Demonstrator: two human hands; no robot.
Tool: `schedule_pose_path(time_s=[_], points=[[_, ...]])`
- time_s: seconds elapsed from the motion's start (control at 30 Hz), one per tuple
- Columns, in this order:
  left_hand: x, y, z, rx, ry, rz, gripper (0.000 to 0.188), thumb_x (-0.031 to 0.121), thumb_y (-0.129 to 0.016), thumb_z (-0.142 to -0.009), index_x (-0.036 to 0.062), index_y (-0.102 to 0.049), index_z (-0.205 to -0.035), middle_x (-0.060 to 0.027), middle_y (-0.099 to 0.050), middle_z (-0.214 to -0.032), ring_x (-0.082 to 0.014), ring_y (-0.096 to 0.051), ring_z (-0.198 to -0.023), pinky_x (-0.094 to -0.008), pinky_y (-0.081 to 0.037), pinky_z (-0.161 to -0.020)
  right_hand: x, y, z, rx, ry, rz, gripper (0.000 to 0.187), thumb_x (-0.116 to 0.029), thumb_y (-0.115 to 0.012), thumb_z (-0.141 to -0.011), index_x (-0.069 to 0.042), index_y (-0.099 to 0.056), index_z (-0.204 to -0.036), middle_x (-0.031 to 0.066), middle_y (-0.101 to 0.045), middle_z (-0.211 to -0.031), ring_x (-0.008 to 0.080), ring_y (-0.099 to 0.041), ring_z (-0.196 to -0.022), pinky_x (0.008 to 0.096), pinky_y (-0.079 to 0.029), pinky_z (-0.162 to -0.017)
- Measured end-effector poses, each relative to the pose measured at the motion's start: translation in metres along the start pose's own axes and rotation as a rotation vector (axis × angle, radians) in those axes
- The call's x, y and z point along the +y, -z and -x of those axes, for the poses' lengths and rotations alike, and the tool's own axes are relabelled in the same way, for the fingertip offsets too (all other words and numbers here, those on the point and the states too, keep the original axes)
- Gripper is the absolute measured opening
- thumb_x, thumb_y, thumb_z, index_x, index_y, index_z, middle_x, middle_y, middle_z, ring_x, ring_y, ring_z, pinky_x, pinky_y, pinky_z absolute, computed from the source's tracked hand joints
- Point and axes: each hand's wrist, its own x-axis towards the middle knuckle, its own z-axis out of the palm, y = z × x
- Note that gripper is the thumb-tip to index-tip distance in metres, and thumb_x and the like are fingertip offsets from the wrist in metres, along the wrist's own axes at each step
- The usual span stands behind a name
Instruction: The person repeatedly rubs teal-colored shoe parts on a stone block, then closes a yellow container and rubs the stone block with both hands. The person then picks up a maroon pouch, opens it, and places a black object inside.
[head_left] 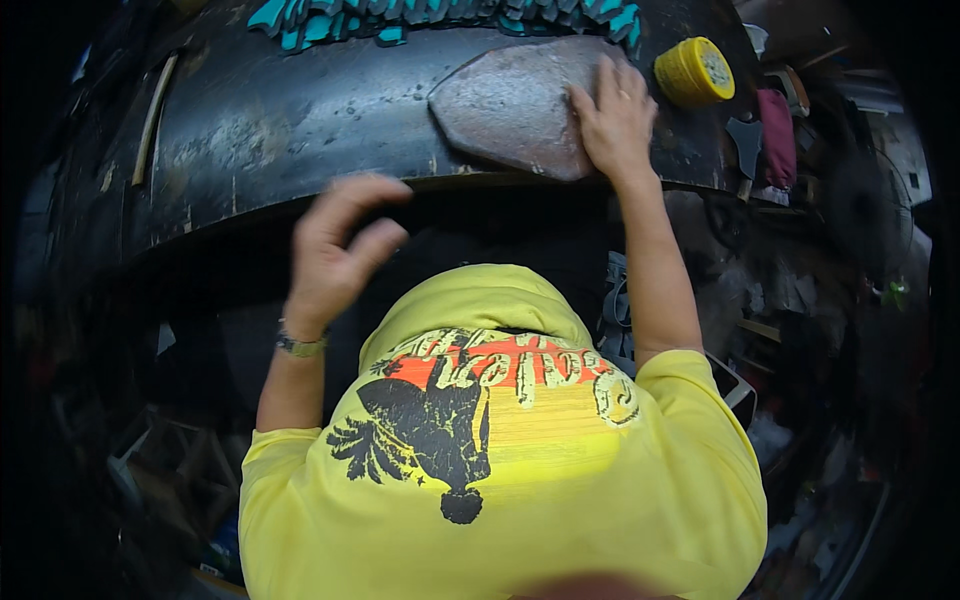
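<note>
A flat grey-brown slab [525,105], which looks like stone, lies on the dark worktable [250,160] with its pointed end to the left. My right hand [617,120] rests on the slab's right part, fingers stretched out and slightly spread. In front of the table edge my left hand [340,240] is raised, somewhat blurred by motion. Its thumb and bent fingers are apart, and nothing shows between them. A row of teal and black flat pieces [440,14] lies behind the slab. To the slab's right is a yellow tub [690,73] with pale speckled contents.
A thin wooden strip [155,120] lies at the table's left. By the right edge are a grey, wide-bladed tool [745,145] and a maroon cloth [775,140]. A dark fan [865,205] stands farther right, and clutter covers the floor around me.
</note>
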Motion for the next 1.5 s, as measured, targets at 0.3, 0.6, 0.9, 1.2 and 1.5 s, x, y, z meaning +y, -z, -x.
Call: schedule_pose_path(time_s=[0.3,0.6,0.9,1.2,1.5], points=[[-0.141,-0.041,0.06,-0.463,0.516,-0.453,0.034,0.019,-0.066,-0.094,0.0022,-0.066,-0.123,-0.0249,-0.066,-0.118,-0.0383,-0.061,-0.117,-0.044,-0.047,-0.099,-0.141,-0.057,0.026,-0.222,0.478,-0.768,0.074,-0.043,-0.062,-0.098,-0.013,-0.031,-0.158,0.0296,-0.027,-0.16,0.0454,-0.031,-0.147,0.0569,-0.023,-0.12],[-0.19,-0.014,0.092,-0.482,0.992,-0.858,0.031,0.019,-0.069,-0.092,0.0009,-0.071,-0.116,-0.0247,-0.07,-0.11,-0.0379,-0.067,-0.105,-0.0413,-0.051,-0.092,-0.271,-0.071,0.004,-0.841,0.613,-1.244,0.088,-0.069,-0.052,-0.093,-0.01,-0.035,-0.157,0.0333,-0.036,-0.154,0.0508,-0.024,-0.148,0.0624,-0.016,-0.12],[-0.035,-0.002,0.08,0.62,0.078,0.015,0.023,0.002,-0.055,-0.102,-0.0049,-0.065,-0.121,-0.0114,-0.069,-0.105,-0.017,-0.068,-0.089,-0.0293,-0.054,-0.08,-0.212,-0.061,0.006,-0.629,0.641,-0.787,0.087,-0.067,-0.045,-0.098,-0.015,-0.019,-0.162,0.0281,-0.035,-0.157,0.0425,-0.031,-0.148,0.0599,-0.016,-0.121],[0.025,-0.032,-0.035,0.093,-0.002,0.91,0.054,0.026,-0.05,-0.108,0.0012,-0.035,-0.153,-0.0133,-0.053,-0.147,-0.0225,-0.051,-0.135,-0.0358,-0.041,-0.112,-0.131,-0.008,0.036,-0.459,0.29,-1.6,0.072,-0.063,-0.044,-0.1,-0.021,-0.035,-0.159,0.0192,-0.01,-0.168,0.0364,-0.017,-0.154,0.046,-0.025,-0.121],[-0.025,-0.074,-0.062,-0.117,0.205,1.096,0.03,0.02,-0.06,-0.103,0.0011,-0.064,-0.127,-0.0125,-0.071,-0.12,-0.0191,-0.068,-0.108,-0.0324,-0.055,-0.092,-0.077,0.008,0.075,-0.111,0.261,-0.547,0.087,-0.06,-0.058,-0.095,-0.021,-0.019,-0.163,0.0292,-0.008,-0.165,0.0467,-0.02,-0.151,0.0583,-0.023,-0.119]])
